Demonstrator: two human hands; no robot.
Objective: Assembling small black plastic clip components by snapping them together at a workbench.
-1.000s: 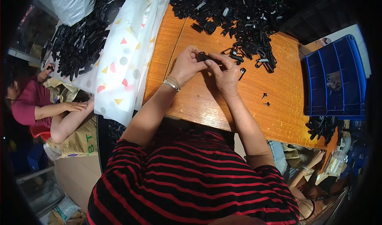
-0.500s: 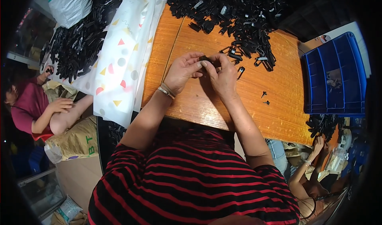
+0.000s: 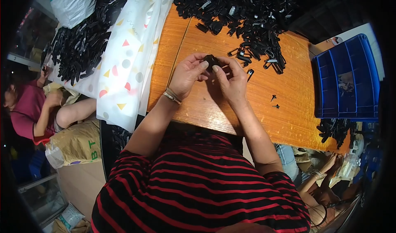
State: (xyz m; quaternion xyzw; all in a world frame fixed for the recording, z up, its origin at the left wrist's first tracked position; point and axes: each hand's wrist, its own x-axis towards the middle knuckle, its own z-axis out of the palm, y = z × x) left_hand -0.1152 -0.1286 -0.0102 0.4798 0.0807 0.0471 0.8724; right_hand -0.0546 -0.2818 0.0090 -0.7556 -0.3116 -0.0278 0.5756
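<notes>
Both my hands meet over the wooden table, with a small black plastic part (image 3: 211, 61) between them. My left hand (image 3: 188, 73) pinches its left side with thumb and fingers. On the other side, the thumb and fingers of my right hand (image 3: 231, 76) grip the same part. Its exact kind is too small and dark to make out. Just right of my right hand lies a loose black clip-like piece (image 3: 250, 74). Two little black pieces (image 3: 275, 102) rest farther right on the wood.
A large heap of black plastic parts (image 3: 243, 14) covers the table's far side. White patterned sheeting (image 3: 123, 64) lies at the left, beside another black heap (image 3: 76, 47). A blue crate (image 3: 346, 78) stands at the right. Two other people sit nearby, left and lower right.
The black part now shows more between my fingertips, turned upward, and my thumbs have moved apart. The person at left has shifted an arm; the person at lower right has moved their hands lower.
</notes>
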